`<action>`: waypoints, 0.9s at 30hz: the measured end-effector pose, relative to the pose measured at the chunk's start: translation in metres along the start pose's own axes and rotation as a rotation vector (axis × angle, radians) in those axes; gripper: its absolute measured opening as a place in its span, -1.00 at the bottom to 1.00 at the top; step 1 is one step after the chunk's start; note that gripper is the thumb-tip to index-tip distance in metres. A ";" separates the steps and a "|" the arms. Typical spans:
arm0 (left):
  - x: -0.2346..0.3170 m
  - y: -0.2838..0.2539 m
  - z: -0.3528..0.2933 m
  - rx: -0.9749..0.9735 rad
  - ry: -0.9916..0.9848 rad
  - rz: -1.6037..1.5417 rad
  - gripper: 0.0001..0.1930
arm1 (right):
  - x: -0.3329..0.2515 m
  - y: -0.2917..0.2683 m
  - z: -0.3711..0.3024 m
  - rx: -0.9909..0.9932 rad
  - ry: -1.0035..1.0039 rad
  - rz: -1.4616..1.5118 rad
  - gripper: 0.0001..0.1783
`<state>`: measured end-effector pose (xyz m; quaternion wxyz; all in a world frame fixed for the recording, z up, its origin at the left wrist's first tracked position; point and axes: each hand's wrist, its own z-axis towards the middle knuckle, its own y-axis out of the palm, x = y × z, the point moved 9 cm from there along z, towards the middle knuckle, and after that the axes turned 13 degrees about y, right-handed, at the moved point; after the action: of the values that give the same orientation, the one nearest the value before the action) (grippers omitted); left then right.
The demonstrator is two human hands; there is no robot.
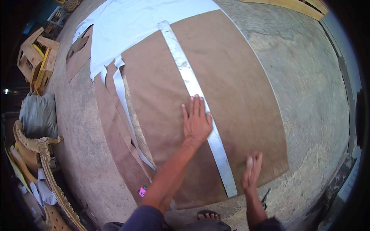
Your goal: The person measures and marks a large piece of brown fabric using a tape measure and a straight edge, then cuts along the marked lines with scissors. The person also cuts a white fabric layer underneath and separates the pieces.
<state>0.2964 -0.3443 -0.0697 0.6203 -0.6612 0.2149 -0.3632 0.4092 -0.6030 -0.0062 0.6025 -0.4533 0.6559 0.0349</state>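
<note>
A long, flat metal straightedge (180,57) lies lengthwise across a large sheet of brown material (243,81) with a white underside, spread on the floor. My left hand (197,121) rests flat on the straightedge and the sheet beside it, fingers stretched toward the far end. To the right of the straightedge's near end, my right hand (252,169) is closed, slightly smeared by motion. A small dark object seems to stick out from its fingers, too blurred to name. Left of my left hand, a narrow cut strip (125,102) curls over, showing its white side.
The white side of the material (154,13) shows at the far end. A carved wooden furniture frame (48,161), a grey sack (38,115) and a wooden frame (38,57) stand along the left. A dark-handled tool (266,198) lies by my right forearm. Concrete floor (312,96) surrounds the sheet.
</note>
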 end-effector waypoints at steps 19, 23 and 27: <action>-0.004 -0.005 0.003 -0.051 -0.021 -0.148 -0.33 | -0.299 0.331 0.406 -0.061 -0.587 -0.289 -0.74; -0.004 -0.011 0.005 -0.035 -0.015 -0.091 -0.32 | -0.223 0.260 0.309 -0.215 -0.637 -0.373 -0.74; -0.004 -0.009 0.004 -0.002 -0.007 -0.020 -0.35 | -0.089 0.138 0.135 -0.340 -0.524 -0.309 -0.87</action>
<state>0.2958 -0.3376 -0.0613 0.6168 -0.6652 0.2063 -0.3669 0.4117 -0.3930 -0.0392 0.6642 -0.6171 0.3874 0.1671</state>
